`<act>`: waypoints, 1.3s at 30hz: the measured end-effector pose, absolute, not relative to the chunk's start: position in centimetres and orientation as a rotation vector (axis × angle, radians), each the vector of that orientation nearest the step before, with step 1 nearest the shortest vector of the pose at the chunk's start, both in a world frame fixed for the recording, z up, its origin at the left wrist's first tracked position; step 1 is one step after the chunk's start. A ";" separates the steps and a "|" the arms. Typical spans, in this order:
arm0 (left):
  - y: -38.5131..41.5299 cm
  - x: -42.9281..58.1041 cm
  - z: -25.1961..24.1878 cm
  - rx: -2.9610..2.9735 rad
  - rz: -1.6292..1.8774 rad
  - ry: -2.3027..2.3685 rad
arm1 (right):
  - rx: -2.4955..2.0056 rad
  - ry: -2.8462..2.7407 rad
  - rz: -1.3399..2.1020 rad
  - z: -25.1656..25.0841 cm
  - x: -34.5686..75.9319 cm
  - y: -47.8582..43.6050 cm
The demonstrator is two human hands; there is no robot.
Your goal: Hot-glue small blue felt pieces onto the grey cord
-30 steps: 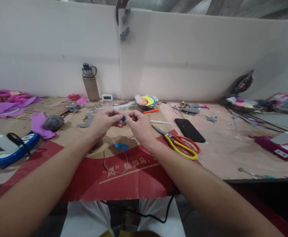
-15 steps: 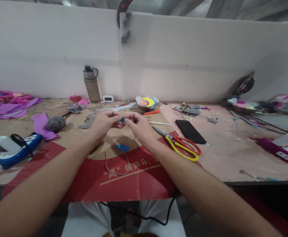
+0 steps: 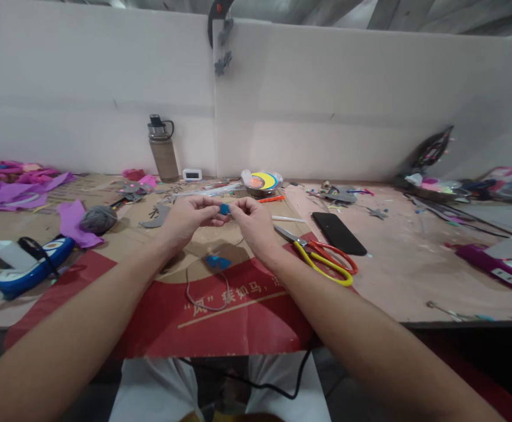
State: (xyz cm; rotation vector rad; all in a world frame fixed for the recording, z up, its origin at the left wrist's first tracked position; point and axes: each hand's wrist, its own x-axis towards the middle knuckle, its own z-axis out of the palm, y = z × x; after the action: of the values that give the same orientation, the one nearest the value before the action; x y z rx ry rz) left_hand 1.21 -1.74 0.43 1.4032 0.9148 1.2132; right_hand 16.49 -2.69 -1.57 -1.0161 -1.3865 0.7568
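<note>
Between the fingertips of both hands is a small blue felt piece (image 3: 225, 208). My left hand (image 3: 192, 218) pinches it from the left, fingers closed. From the other side my right hand (image 3: 251, 221) has thumb and forefinger pressed together at its edge. A thin grey cord (image 3: 207, 309) loops on the red and brown paper below, and part of it runs up toward my right hand. More blue felt (image 3: 217, 262) lies inside that loop. Scissors (image 3: 315, 252) with red and yellow handles rest to the right of my right hand.
A black phone (image 3: 339, 233) lies right of the scissors. Grey yarn (image 3: 98, 219), purple felt (image 3: 77, 225) and a blue power strip (image 3: 34, 269) are at left. Behind stand a bottle (image 3: 163, 152), a small white clock (image 3: 192, 174) and a bowl (image 3: 262, 190) holding scraps.
Both hands have shifted slightly to the right with the blue felt piece, and more of it shows between the fingertips. The blue felt on the paper has changed its shape slightly.
</note>
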 end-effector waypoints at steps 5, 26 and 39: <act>-2.2 1.3 0.7 1.527 1.193 0.941 | -0.987 -1.427 0.731 -1.7 16.3 -3.0; -2.3 1.1 0.9 1.738 1.139 1.066 | -1.030 -1.572 0.612 -1.9 16.2 -3.2; -1.7 1.0 0.3 1.537 1.202 1.002 | -0.936 -1.539 0.711 -2.3 16.2 -2.8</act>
State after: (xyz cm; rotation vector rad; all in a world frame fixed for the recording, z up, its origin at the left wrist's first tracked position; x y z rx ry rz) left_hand 0.96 -1.67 0.31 1.5369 1.0024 1.2023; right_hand 16.16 -2.77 -2.27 -0.9358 -1.5388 0.7112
